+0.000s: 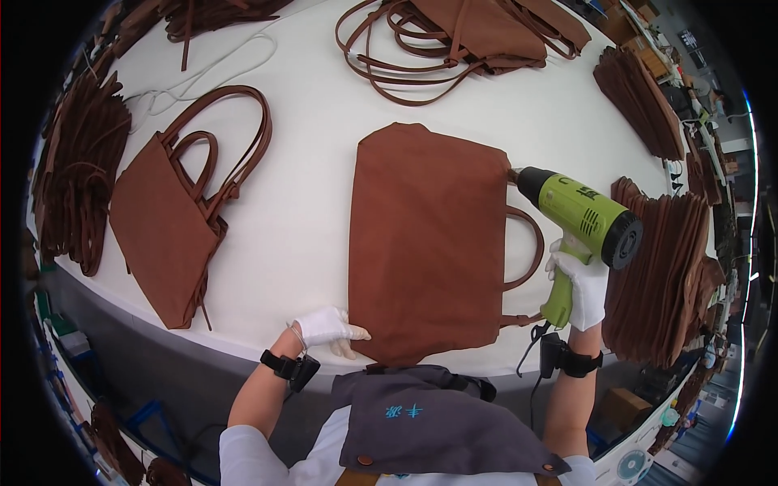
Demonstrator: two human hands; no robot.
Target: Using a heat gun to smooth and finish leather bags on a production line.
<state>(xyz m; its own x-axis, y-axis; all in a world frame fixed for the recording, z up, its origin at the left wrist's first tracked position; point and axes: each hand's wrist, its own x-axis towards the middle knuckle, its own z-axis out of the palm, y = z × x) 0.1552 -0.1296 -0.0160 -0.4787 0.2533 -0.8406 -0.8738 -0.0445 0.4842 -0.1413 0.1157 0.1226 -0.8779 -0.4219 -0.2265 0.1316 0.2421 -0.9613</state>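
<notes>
A brown tote bag (425,243) lies flat before me, its handles out on the right side. My white-gloved left hand (332,330) rests at the bag's lower left corner, fingers apart and touching the edge. My gloved right hand (579,287) is wrapped round the grip of a green and black heat gun (579,212), whose nozzle points at the bag's upper right corner. Another brown bag (162,239), with two looped handles upward, lies to the left.
Brown pieces lie stacked at far left (77,170), at right (652,275) and upper right (636,101). More bags (494,36) and straps sit at the back of the white table (284,162), and a white cord (174,93) lies upper left.
</notes>
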